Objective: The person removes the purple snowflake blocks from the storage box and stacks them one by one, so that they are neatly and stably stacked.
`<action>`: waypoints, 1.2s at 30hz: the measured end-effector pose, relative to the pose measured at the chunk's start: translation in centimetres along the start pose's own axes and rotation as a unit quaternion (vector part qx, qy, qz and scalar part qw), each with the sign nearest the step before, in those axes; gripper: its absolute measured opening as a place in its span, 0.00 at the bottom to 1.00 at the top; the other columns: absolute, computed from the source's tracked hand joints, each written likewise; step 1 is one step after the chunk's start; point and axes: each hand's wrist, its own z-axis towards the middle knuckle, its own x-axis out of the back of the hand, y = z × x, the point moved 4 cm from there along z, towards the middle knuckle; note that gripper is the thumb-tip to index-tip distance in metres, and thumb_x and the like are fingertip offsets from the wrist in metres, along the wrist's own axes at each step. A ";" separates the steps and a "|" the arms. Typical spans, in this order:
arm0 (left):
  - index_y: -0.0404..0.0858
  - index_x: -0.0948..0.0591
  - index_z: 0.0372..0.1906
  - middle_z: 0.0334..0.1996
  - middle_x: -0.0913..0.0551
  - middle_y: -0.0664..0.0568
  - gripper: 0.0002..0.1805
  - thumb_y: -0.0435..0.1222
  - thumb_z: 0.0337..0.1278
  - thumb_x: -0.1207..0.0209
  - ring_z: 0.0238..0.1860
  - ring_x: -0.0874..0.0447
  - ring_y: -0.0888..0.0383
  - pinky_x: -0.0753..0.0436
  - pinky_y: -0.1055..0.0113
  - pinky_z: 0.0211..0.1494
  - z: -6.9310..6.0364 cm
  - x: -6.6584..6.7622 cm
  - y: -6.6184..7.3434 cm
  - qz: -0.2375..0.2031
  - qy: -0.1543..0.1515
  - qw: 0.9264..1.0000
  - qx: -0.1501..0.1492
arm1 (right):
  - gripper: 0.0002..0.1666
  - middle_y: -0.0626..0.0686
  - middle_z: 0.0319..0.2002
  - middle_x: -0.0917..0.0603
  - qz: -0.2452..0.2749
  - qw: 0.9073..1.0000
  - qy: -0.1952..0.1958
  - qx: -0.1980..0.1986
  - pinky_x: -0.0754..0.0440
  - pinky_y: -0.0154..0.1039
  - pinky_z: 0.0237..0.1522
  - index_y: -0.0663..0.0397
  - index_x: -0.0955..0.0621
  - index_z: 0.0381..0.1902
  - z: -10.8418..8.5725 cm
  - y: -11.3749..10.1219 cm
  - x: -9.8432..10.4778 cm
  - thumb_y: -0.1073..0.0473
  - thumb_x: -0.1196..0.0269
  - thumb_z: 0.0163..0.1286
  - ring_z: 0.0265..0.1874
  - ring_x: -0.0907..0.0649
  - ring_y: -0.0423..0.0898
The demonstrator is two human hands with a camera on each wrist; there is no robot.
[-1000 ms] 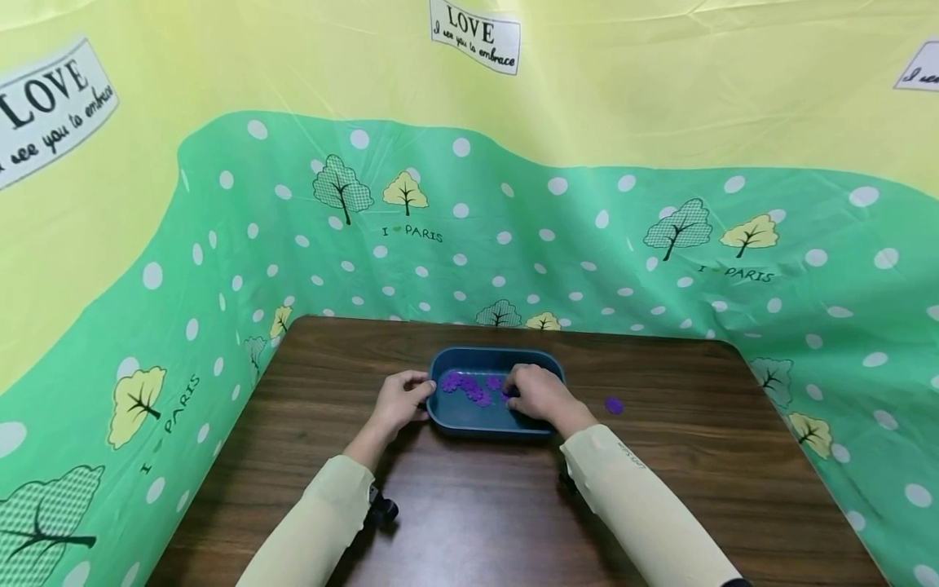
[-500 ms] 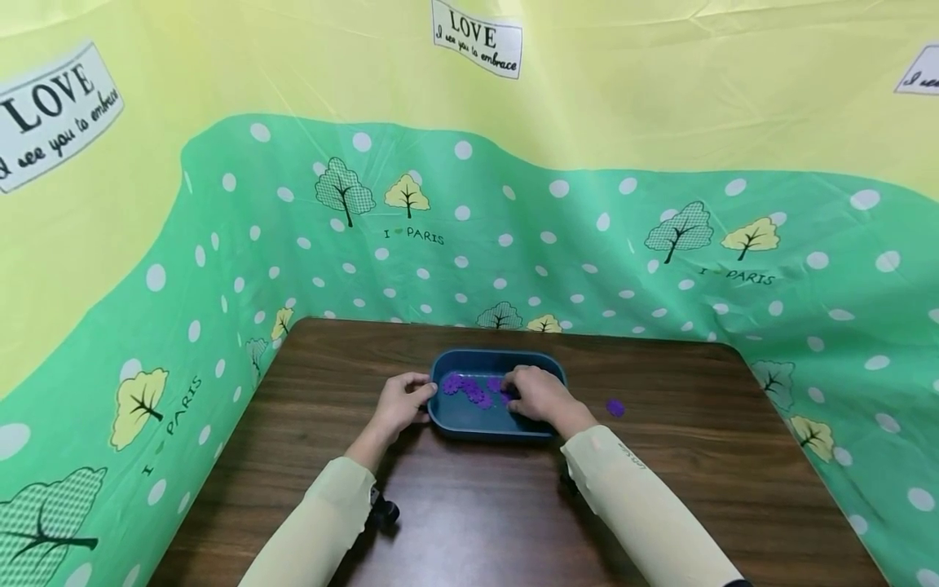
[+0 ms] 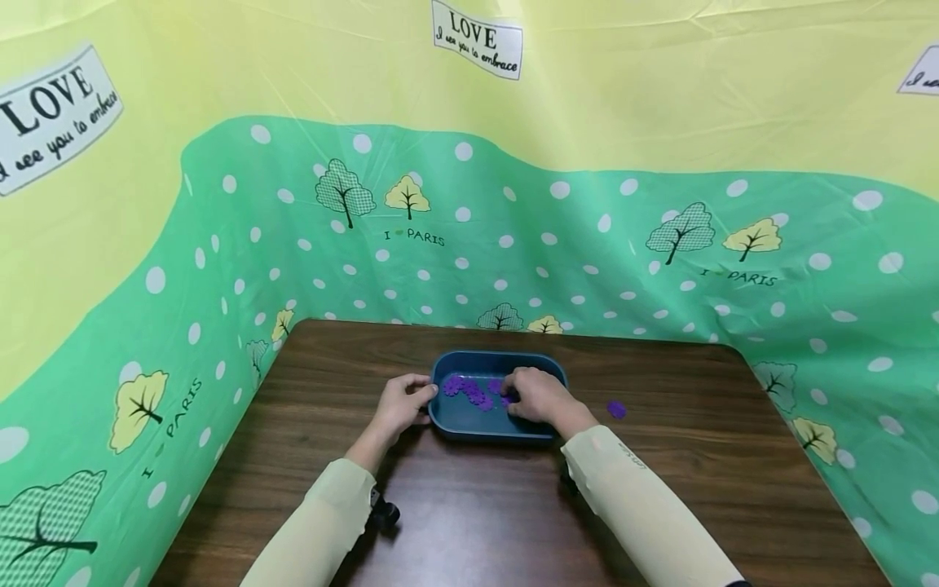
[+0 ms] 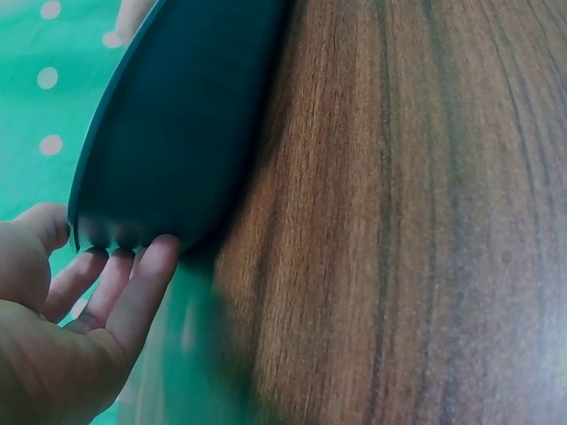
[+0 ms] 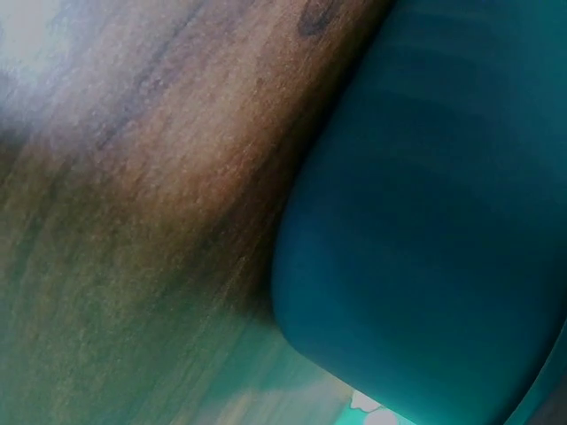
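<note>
Two hands (image 3: pixel 399 403) (image 3: pixel 541 396), left pinching tray (image 3: pixel 469 421), right bent inside

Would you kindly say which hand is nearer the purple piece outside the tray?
Right. The right hand reaches into the tray, left of the purple piece; the left hand grips the tray's left end.

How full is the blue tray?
The tray is partly filled: purple pieces lie inside, with bare bottom showing around them.
</note>
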 end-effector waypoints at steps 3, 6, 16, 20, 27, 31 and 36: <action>0.28 0.20 0.60 0.41 0.18 0.43 0.19 0.33 0.68 0.37 0.39 0.15 0.50 0.07 0.57 0.35 0.0 0.0 0.0 0.000 0.001 1.000 -0.003 | 0.18 0.49 0.50 0.15 0.001 1.000 0.003 0.005 0.15 0.49 0.57 0.45 0.12 0.52 0.0 0.0 0.0 0.52 0.27 0.65 0.51 0.18 0.48; 0.28 0.20 0.60 0.41 0.18 0.42 0.20 0.33 0.68 0.37 0.39 0.15 0.50 0.07 0.56 0.36 0.1 0.0 0.1 0.001 0.001 1.000 -0.005 | 0.18 0.49 0.49 0.15 -0.004 1.000 0.010 0.010 0.15 0.49 0.57 0.46 0.12 0.52 -0.1 0.1 0.0 0.52 0.27 0.65 0.50 0.17 0.48; 0.27 0.20 0.60 0.41 0.18 0.43 0.20 0.33 0.68 0.37 0.38 0.16 0.51 0.07 0.55 0.36 0.2 -0.1 -0.1 -0.004 0.004 1.000 -0.005 | 0.19 0.48 0.50 0.16 0.021 0.999 0.016 0.024 0.14 0.47 0.55 0.45 0.13 0.53 -0.6 0.2 0.3 0.52 0.28 0.65 0.48 0.18 0.46; 0.27 0.20 0.60 0.41 0.19 0.43 0.21 0.34 0.68 0.36 0.37 0.17 0.53 0.07 0.54 0.36 0.2 -0.1 -0.2 -0.004 0.003 1.000 -0.007 | 0.19 0.47 0.48 0.17 0.035 0.999 0.014 0.028 0.13 0.44 0.50 0.45 0.13 0.55 -1.0 0.3 0.6 0.53 0.28 0.65 0.42 0.19 0.42; 0.28 0.20 0.60 0.40 0.18 0.43 0.21 0.34 0.68 0.37 0.36 0.17 0.55 0.07 0.54 0.36 0.1 -0.1 -0.2 0.000 0.005 1.000 -0.006 | 0.19 0.45 0.45 0.18 0.047 0.997 0.037 0.040 0.16 0.39 0.42 0.47 0.12 0.52 -1.4 0.8 0.9 0.54 0.28 0.63 0.38 0.22 0.40; 0.28 0.20 0.60 0.40 0.18 0.43 0.20 0.34 0.68 0.37 0.37 0.17 0.53 0.07 0.56 0.34 0.0 -0.1 -0.2 0.002 0.003 1.000 -0.006 | 0.17 0.46 0.46 0.16 0.055 0.995 0.059 0.057 0.17 0.39 0.43 0.49 0.12 0.51 -1.6 1.1 1.3 0.55 0.28 0.64 0.39 0.22 0.41; 0.27 0.20 0.60 0.41 0.18 0.43 0.20 0.34 0.68 0.37 0.37 0.16 0.53 0.07 0.56 0.34 0.0 -0.1 -0.1 0.000 0.001 1.000 -0.009 | 0.16 0.48 0.47 0.14 0.072 0.992 0.079 0.063 0.14 0.43 0.48 0.52 0.12 0.50 -2.1 1.2 2.0 0.55 0.28 0.64 0.42 0.20 0.43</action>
